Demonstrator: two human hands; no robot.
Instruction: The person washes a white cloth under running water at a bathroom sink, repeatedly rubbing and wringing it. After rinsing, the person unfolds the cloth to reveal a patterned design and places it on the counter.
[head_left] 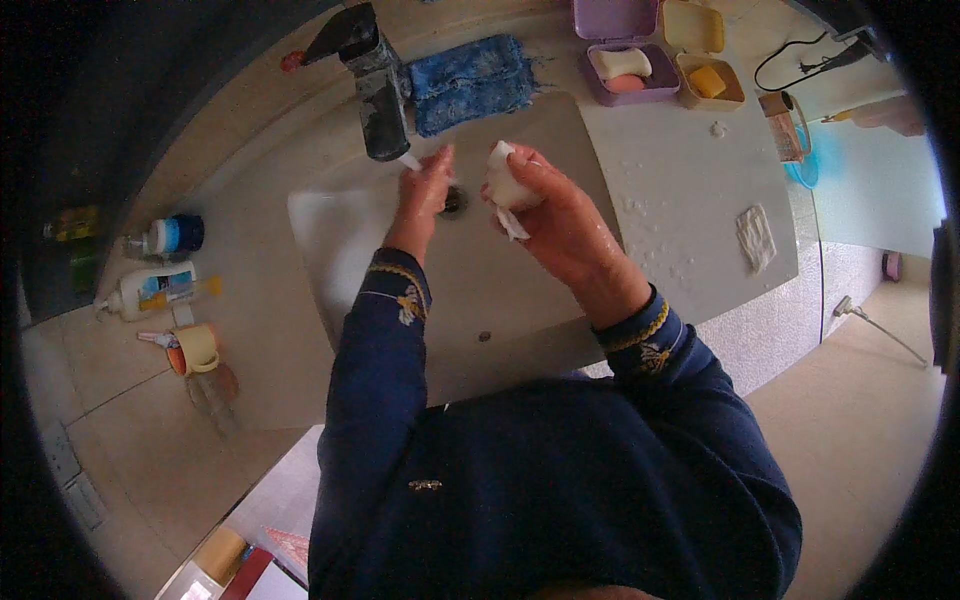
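My left hand (428,188) is under the spout of the dark faucet (382,115), in a thin stream of water. Its fingers are stretched out, and nothing shows in them. Over the basin, my right hand (562,215) is closed round a crumpled, wet white cloth (508,180), one end of which hangs below the fingers. The white sink (500,285) lies beneath both hands, its drain (453,202) partly hidden by the left one.
Behind the basin lies a folded blue cloth (472,82). Soap boxes in purple (640,92) and cream (735,97) stand at the back right, near a flat white cloth (756,238). Left are bottles (160,288) and an orange-and-cream mug (195,350).
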